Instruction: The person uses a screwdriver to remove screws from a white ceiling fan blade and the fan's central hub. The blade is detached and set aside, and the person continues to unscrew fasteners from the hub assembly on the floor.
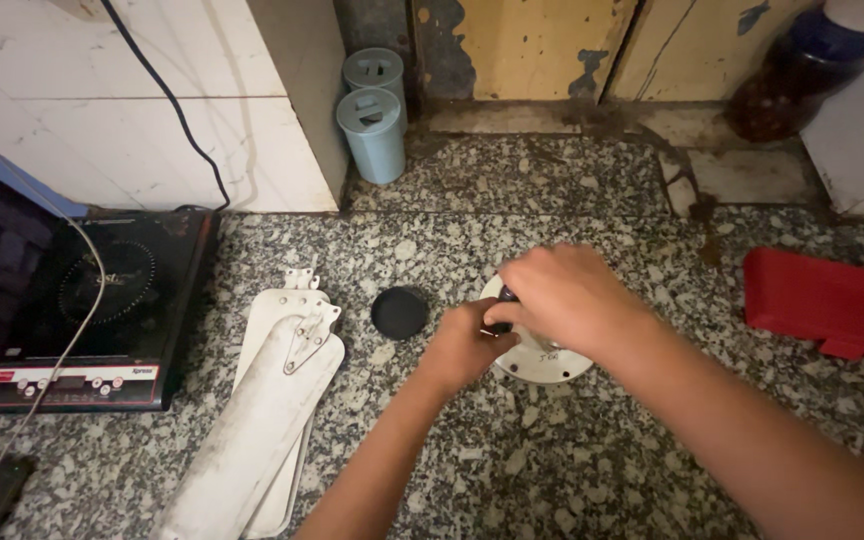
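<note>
A round white fan motor housing [542, 362] lies on the speckled granite counter [552, 470]. My right hand [562, 295] covers its top and is closed on a small dark part at the centre. My left hand [467, 345] presses against the housing's left side, fingers curled at that same dark part. What exactly the fingers pinch is hidden under the hands. A black round cap [399, 312] lies just left of my left hand.
Stacked white fan blades [272, 400] lie to the left. A black induction cooktop [102, 310] sits at the far left with a cable. A red box [827, 300] is at the right. Two light blue lidded canisters [372, 130] stand by the wall, a dark jar [792, 80] far right.
</note>
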